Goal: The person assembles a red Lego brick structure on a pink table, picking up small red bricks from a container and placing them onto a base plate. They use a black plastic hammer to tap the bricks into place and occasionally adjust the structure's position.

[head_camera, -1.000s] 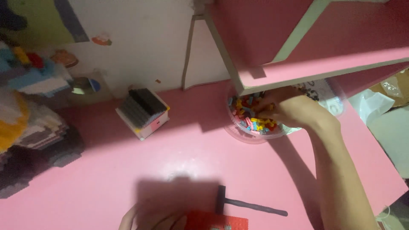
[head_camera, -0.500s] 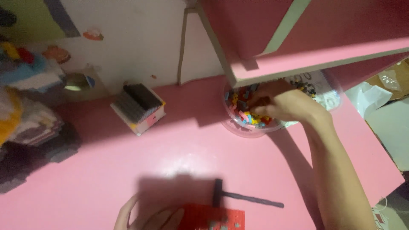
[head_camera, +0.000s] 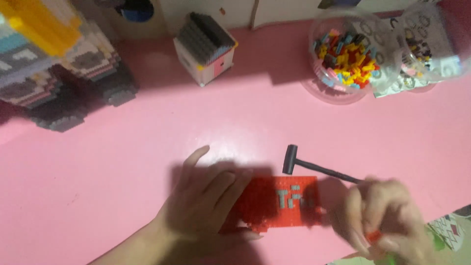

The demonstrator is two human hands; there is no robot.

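A flat red brick plate (head_camera: 282,201) with a few grey bricks set into it lies on the pink table (head_camera: 122,172) near the front edge. My left hand (head_camera: 206,203) rests on its left end, fingers spread over the bricks, holding it down. At the plate's right end is my right hand (head_camera: 385,221), blurred, with its fingers curled around a small red brick (head_camera: 374,236). A small black hammer (head_camera: 314,166) lies just behind the plate, its handle running under my right hand.
A clear bowl of mixed coloured bricks (head_camera: 343,54) stands at the back right, beside a second clear container (head_camera: 429,44) on a printed sheet. A small brick house (head_camera: 206,46) stands at the back middle. A large brick model (head_camera: 54,64) fills the back left.
My right hand has left the bowl of bricks and come down to the right end of the red plate. The view has tilted down, so the pink shelf is out of sight.
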